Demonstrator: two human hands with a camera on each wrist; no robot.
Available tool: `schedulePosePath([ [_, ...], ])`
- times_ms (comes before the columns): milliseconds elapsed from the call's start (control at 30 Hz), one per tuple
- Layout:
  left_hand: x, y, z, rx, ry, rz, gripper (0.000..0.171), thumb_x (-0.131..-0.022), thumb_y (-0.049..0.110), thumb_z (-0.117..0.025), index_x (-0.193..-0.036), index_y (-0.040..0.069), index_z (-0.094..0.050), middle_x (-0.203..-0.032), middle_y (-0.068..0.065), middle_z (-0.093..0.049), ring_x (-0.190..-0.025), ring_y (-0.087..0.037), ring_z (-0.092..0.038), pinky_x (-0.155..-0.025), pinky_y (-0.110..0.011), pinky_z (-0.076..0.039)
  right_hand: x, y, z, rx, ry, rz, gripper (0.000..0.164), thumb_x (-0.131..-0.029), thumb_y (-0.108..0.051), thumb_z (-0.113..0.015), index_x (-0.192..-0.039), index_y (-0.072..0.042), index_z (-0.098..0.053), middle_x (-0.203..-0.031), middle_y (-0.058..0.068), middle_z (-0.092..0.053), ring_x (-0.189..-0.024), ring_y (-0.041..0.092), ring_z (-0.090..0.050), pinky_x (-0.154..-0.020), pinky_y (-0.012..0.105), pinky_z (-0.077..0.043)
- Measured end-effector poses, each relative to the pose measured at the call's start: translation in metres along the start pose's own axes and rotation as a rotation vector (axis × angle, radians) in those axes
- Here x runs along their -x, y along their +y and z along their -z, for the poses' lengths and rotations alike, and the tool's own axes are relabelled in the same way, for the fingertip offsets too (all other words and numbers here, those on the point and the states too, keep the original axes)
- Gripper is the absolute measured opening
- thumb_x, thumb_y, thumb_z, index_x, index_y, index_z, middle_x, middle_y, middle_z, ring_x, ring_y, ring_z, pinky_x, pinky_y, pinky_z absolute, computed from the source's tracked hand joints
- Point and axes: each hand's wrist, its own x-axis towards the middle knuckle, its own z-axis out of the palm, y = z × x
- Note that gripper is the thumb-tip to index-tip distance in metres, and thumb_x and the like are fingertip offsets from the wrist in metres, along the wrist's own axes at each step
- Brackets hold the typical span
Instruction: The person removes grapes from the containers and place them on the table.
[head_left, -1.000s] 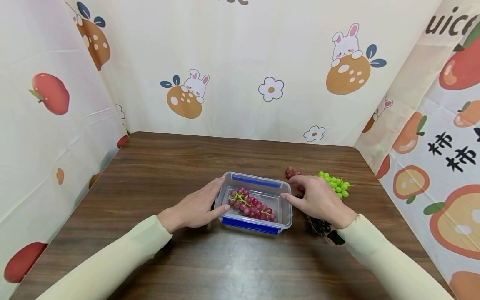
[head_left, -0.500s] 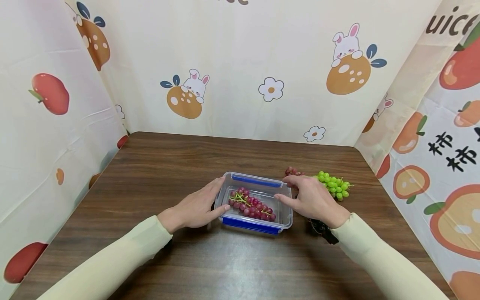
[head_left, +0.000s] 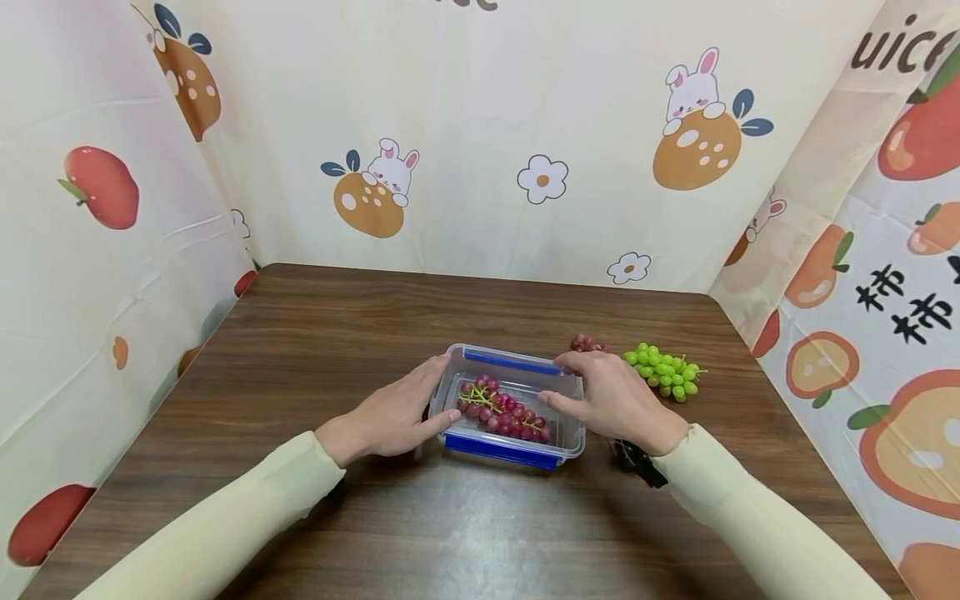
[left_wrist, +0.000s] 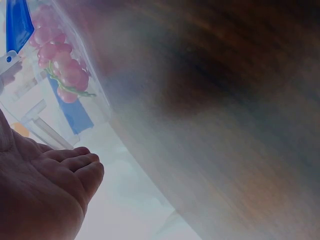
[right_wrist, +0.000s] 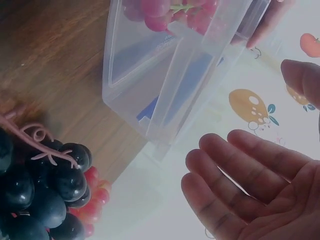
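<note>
A clear plastic food container (head_left: pixel 566 417) with blue side clips stands on the table, without a lid. Inside lies a bunch of red grapes (head_left: pixel 504 410) with green stems. My left hand (head_left: pixel 393 417) rests at the container's left end, fingers straight along the outside and thumb over the rim. Over the right end hovers my right hand (head_left: pixel 618 396), and the right wrist view shows its relaxed fingers (right_wrist: pixel 230 180) apart from the container wall (right_wrist: pixel 135 95). A bunch of black grapes (right_wrist: pixel 42 195) lies beneath the right wrist, mostly hidden in the head view.
Green grapes (head_left: pixel 663 371) lie right of the right hand. Another bunch of reddish grapes (head_left: pixel 587 342) sits behind it, partly covered. The brown wooden table (head_left: pixel 360 308) is bordered by fruit-printed curtains (head_left: pixel 480 108) at the back and sides.
My right hand has moved left, from beside the container to over its right end, uncovering more of the green grapes. The left hand and the container have stayed in place.
</note>
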Motion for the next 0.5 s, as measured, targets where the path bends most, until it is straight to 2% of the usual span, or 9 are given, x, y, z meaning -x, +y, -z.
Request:
schedulePosePath([
  [100,-0.0002,0.0004,0.0001,-0.002,-0.002,0.004,0.094,-0.101,0.069,-0.039,-0.166,0.008,-0.007,-0.17,-0.013,-0.017,-0.154,-0.027,-0.023,-0.12,-0.049,-0.03,-0.0005,-0.0008,-0.0006,0.001,-0.006,0.001,0.053,-0.089,-0.053,-0.076,-0.121,-0.011,-0.074,-0.109,0.003,-0.075,-0.091,0.016,-0.07,-0.078,0.041,-0.059],
  [500,0.0002,0.0012,0.001,-0.007,-0.009,0.009,0.094,-0.101,0.069,-0.039,-0.166,0.009,-0.007,-0.17,-0.013,-0.016,-0.155,-0.026,-0.022,-0.12,-0.048,-0.029,-0.0038,-0.0038,-0.0033,-0.013,-0.045,-0.001,0.055,-0.089,-0.051,-0.078,-0.126,-0.01,-0.072,-0.115,0.004,-0.074,-0.1,0.02,-0.071,-0.084,0.045,-0.059],
])
